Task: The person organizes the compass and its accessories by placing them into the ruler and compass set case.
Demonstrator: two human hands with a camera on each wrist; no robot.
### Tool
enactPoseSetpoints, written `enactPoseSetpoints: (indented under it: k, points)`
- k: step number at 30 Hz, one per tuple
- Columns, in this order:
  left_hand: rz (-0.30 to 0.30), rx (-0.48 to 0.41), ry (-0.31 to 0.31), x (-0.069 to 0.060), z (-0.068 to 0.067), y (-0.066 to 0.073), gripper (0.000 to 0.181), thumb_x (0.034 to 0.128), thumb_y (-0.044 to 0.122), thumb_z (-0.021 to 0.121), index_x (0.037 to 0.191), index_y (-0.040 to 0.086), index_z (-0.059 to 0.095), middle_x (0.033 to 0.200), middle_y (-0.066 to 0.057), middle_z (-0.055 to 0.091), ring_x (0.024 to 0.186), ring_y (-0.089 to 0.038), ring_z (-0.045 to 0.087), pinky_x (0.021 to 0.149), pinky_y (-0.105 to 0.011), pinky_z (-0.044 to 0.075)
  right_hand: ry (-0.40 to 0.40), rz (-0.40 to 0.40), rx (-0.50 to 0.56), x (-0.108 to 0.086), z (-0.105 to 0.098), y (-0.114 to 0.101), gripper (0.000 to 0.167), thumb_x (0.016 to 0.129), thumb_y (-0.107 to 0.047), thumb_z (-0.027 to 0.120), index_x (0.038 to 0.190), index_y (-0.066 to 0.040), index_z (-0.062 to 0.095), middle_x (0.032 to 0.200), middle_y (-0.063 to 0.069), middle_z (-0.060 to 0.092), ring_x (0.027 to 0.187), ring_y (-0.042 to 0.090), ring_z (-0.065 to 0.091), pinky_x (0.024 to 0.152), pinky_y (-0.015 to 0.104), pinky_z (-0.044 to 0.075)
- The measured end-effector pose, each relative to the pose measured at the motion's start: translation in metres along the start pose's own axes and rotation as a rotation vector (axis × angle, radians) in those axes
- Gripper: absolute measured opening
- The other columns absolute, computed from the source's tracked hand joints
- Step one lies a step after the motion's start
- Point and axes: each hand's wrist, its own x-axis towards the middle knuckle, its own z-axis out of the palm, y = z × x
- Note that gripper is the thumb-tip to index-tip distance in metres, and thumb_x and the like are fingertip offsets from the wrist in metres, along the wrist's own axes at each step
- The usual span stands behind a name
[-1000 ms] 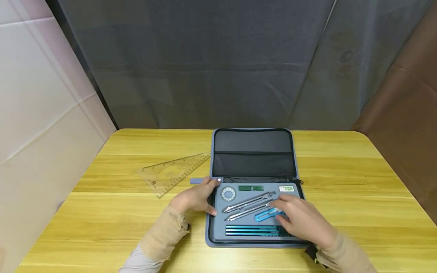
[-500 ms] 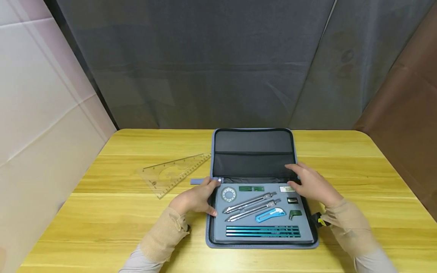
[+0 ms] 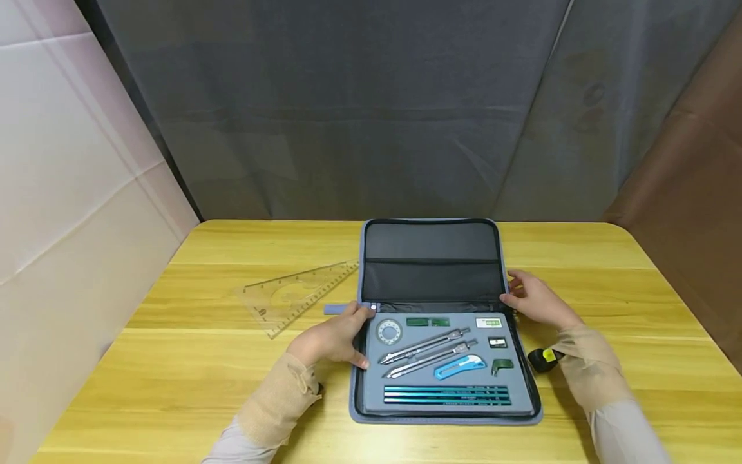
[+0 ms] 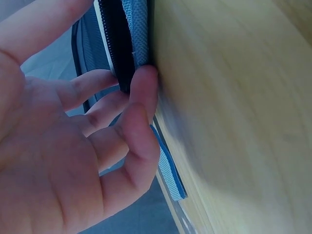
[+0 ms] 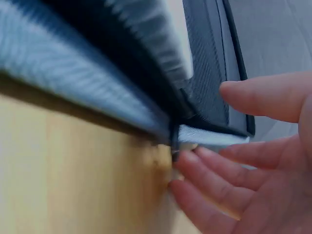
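A blue zip case (image 3: 445, 419) lies unfolded on the table, lid (image 3: 429, 241) tipped back. Its grey tray holds two metal compasses (image 3: 426, 345), a blue utility knife (image 3: 460, 367), several teal pencils (image 3: 446, 394), a pencil sharpener (image 3: 497, 342), an eraser (image 3: 489, 323) and a round white ring-shaped piece (image 3: 389, 332). My left hand (image 3: 333, 335) grips the case's left edge, its curled fingers (image 4: 144, 92) against the zipper border. Beside the right end of the hinge is my right hand (image 3: 536, 299), thumb apart from the extended fingers (image 5: 214, 180), holding nothing visible.
A clear set square (image 3: 301, 293) lies left of the case, one tip close to the lid. A blue strap (image 3: 336, 309) sticks out at the hinge's left. Dark cloth (image 3: 348, 116) hangs behind the wooden table (image 3: 174, 367).
My right hand has moved from over the utility knife, up and right, past the tray's corner to the case's outer right side, uncovering the tray's right part. My left hand stays put.
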Motion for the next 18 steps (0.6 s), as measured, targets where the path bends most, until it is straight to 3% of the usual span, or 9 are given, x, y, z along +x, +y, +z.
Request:
enactPoseSetpoints:
  k: [7, 18]
  points:
    - [0.001, -0.015, -0.013, 0.001, 0.002, -0.001, 0.082, 0.0665, 0.021, 0.080, 0.134, 0.005, 0.036, 0.135, -0.019, 0.029, 0.119, -0.031, 0.040, 0.101, -0.042, 0.034, -0.014, 0.001, 0.128, 0.001, 0.004, 0.015, 0.056, 0.089, -0.007, 0.054, 0.131, 0.018, 0.028, 0.096, 0.023, 0.053, 0.077, 0.025, 0.052, 0.054, 0.028, 0.042]
    - [-0.002, -0.020, 0.010, -0.001, 0.002, -0.004, 0.080, 0.0655, 0.019, 0.081, 0.131, 0.005, 0.038, 0.131, -0.018, 0.033, 0.116, -0.030, 0.043, 0.099, -0.042, 0.037, -0.018, 0.015, 0.303, 0.004, 0.011, 0.026, 0.046, 0.088, -0.001, 0.053, 0.128, 0.011, 0.033, 0.085, 0.014, 0.054, 0.061, 0.013, 0.046, 0.048, 0.023, 0.038]
